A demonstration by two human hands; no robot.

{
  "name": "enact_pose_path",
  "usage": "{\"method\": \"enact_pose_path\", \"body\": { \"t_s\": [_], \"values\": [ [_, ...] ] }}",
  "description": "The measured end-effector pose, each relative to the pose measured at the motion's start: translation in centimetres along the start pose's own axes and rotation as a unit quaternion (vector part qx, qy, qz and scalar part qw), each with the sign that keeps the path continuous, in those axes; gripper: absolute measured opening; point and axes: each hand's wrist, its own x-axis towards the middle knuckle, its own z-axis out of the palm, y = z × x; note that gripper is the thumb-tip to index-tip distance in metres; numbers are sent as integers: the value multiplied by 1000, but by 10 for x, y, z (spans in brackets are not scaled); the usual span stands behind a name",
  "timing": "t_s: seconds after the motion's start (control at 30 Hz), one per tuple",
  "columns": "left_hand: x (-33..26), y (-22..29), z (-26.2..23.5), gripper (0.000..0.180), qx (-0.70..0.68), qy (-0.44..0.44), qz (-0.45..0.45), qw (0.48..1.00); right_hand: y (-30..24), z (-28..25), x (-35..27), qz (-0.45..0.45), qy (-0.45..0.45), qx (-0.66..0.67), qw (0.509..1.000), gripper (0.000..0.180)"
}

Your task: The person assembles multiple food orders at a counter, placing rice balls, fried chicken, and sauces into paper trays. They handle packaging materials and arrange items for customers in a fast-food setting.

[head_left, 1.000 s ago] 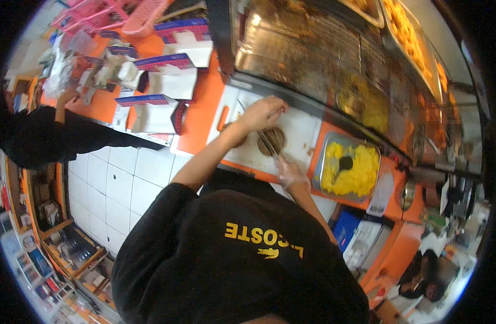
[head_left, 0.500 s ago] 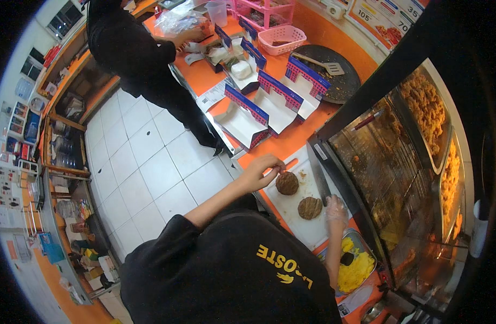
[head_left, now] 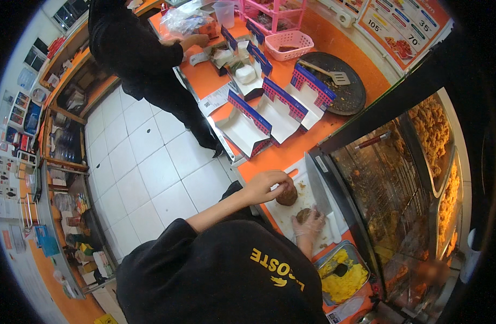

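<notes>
On a white cutting board (head_left: 280, 218) lie two round brown patties. My bare left hand (head_left: 267, 186) has its fingertips bent and pinched at the edge of the far patty (head_left: 287, 197). My right hand (head_left: 308, 225), in a clear plastic glove, curls its fingers around the near patty (head_left: 302, 215), covering part of it. A wide-bladed knife (head_left: 319, 183) rests along the board's right side, with neither hand on it. Just nearer than the board, a metal tray (head_left: 324, 296) holds a yellow food and a dark utensil.
Several open blue-and-white boxes (head_left: 280, 116) stand on the orange counter (head_left: 253, 168). Behind them are a round black griddle (head_left: 356, 89) with a spatula (head_left: 339, 78) and a pink basket (head_left: 290, 44). A glass case (head_left: 377, 178) with fried food flanks the right. Another person (head_left: 145, 59) works at far left.
My right hand has let go of the knife and moved left onto the near patty. The knife stays lying on the board. My left hand remains at the far patty.
</notes>
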Motion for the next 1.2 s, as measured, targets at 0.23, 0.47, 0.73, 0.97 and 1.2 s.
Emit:
{"method": "enact_pose_path", "body": {
  "t_s": [0.23,0.47,0.73,0.97,1.2],
  "values": [
    [33,-9,-18,10,-26,-44,64,997,-20,-9,2,33,-20,8,999,91],
    [53,-19,-57,12,-34,-83,53,995,-9,16,1,-47,133,-1,990,73],
    [51,-47,-126,17,32,-30,55,997,-56,-56,-23,98,-38,765,636,62],
    [38,-77,-217,16,101,183,11,978,-227,-132,65,-135,-287,781,537,82],
    [10,-101,-257,13,107,253,-42,961,-425,-103,223,-343,-168,101,918,69]
  ]
}}
